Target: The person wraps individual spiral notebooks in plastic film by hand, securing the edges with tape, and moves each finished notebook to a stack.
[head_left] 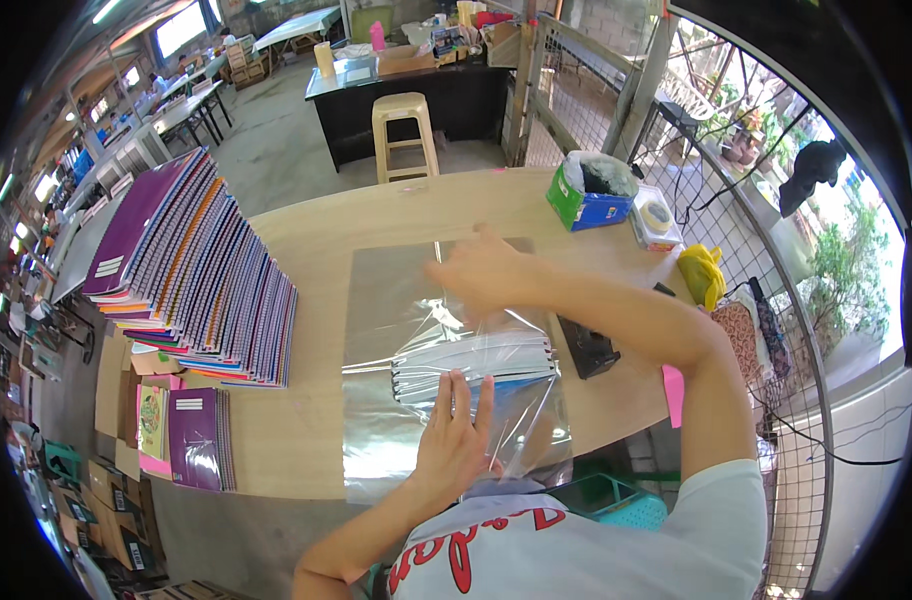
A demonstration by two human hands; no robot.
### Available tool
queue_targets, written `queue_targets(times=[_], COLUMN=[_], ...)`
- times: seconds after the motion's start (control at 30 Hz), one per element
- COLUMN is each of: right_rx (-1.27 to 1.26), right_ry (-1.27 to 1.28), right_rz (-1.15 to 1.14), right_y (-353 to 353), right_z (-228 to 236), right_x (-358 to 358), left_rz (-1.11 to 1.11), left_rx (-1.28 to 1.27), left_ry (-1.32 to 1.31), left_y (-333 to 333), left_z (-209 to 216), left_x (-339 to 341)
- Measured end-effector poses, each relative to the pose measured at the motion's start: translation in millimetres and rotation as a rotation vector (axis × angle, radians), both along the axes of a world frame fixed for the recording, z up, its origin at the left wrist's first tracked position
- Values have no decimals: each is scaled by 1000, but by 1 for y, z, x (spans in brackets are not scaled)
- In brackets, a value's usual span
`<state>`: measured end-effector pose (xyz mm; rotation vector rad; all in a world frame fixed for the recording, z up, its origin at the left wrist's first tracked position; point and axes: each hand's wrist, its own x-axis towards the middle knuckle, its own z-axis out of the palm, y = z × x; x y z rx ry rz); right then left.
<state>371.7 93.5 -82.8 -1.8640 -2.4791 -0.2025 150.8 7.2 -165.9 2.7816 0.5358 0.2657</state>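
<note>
A bundle of thin, white-edged layers [471,362], looking like stacked notebooks, lies on a clear plastic sheet [376,300] in the middle of the table. Part of the shiny film covers it. My left hand [454,438] rests on the bundle's near side, its fingers stretched out on the film. Above the sheet's far part, my right hand [484,272] reaches across from the right. Its fingers are slightly smeared, so whether it pinches the film cannot be made out. A black tape dispenser [588,348] stands right of the bundle, below my right forearm.
A tall stack of spiral notebooks [201,275] rises on the left, with a purple notebook pile [198,440] nearer me. At the far right are a green-blue box [591,197], a tape roll [657,217] and a yellow cloth [702,276]. Beyond stands a beige stool [402,108].
</note>
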Motion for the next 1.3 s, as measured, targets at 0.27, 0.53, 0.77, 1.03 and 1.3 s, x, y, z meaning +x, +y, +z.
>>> queue_targets(times=[0.27, 0.53, 0.77, 1.03, 1.3], right_rx=[635, -125, 228, 143, -54], right_ry=[766, 1135, 1073, 2698, 1599], right_rz=[-568, -1201, -1202, -929, -225], right_y=[-120, -237, -258, -271, -140], right_z=[50, -247, -242, -362, -64], right_x=[94, 202, 161, 78, -8], left_rz=[61, 83, 104, 83, 102], left_rx=[-10, 32, 15, 8, 19], left_ry=[-53, -66, -57, -87, -91], left_y=[-9, -15, -13, -10, -8], left_z=[-11, -15, -15, -22, -15], left_x=[3, 12, 7, 8, 7])
